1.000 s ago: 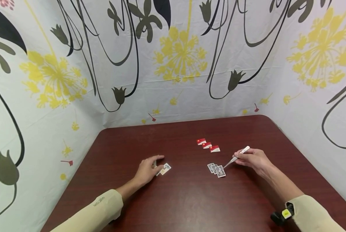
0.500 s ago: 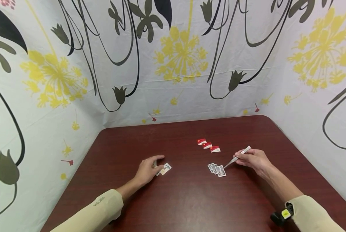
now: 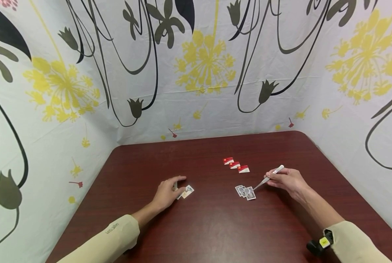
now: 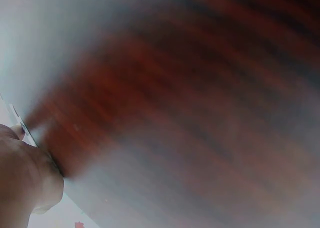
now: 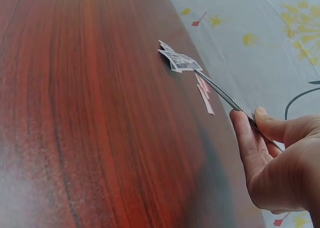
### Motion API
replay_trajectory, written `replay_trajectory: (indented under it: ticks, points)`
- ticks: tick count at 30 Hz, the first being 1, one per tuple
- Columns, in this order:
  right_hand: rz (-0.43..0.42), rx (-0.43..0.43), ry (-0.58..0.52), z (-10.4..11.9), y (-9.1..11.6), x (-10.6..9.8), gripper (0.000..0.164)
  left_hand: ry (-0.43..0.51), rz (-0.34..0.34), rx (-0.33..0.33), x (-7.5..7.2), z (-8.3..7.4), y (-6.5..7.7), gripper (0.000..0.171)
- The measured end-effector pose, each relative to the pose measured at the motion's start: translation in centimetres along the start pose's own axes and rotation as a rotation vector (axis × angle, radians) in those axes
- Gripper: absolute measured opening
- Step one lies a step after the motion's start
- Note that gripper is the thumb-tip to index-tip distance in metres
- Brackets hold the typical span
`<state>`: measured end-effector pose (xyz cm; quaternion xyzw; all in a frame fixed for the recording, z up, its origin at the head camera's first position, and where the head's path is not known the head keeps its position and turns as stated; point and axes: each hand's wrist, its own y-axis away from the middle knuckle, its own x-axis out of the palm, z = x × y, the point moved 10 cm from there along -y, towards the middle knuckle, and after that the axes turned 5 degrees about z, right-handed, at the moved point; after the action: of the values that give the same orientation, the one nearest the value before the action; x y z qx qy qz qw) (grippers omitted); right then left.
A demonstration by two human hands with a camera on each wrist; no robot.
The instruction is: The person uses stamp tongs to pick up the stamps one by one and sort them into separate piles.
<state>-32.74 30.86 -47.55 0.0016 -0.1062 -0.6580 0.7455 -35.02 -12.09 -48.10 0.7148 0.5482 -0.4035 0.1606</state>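
Observation:
My right hand (image 3: 288,179) pinches a pair of pale metal tweezers (image 3: 269,177) between thumb and fingers. The tweezer tips meet the right edge of the front card in a fanned row of grey picture cards (image 3: 249,193). Seen from the right wrist, these cards (image 5: 182,62) overlap, and the tweezers (image 5: 220,90) reach one corner. My left hand (image 3: 165,191) rests on the table over a few light picture cards (image 3: 188,191), fingers extended and thumb on the cards. Part of those cards is hidden under the hand. The left wrist view is mostly blurred tabletop, with the hand (image 4: 32,178) at its left edge.
Three red-and-white cards (image 3: 234,165) lie in a diagonal overlapping row behind the grey ones. The dark red wooden table (image 3: 202,226) has rounded far corners. White cloth (image 3: 169,80) printed with flowers hangs around its back and sides.
The front grey card has shifted very slightly toward the back of the table at the tweezer tips. Both hands stay almost where they were.

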Motion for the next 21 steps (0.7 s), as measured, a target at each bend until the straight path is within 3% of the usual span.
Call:
replay_trajectory:
  ticks: [21]
  points:
    - [-0.007,0.021,0.019,0.03,-0.57,0.48,0.007,-0.006,0.002,0.004,0.01,0.04,-0.01,0.044]
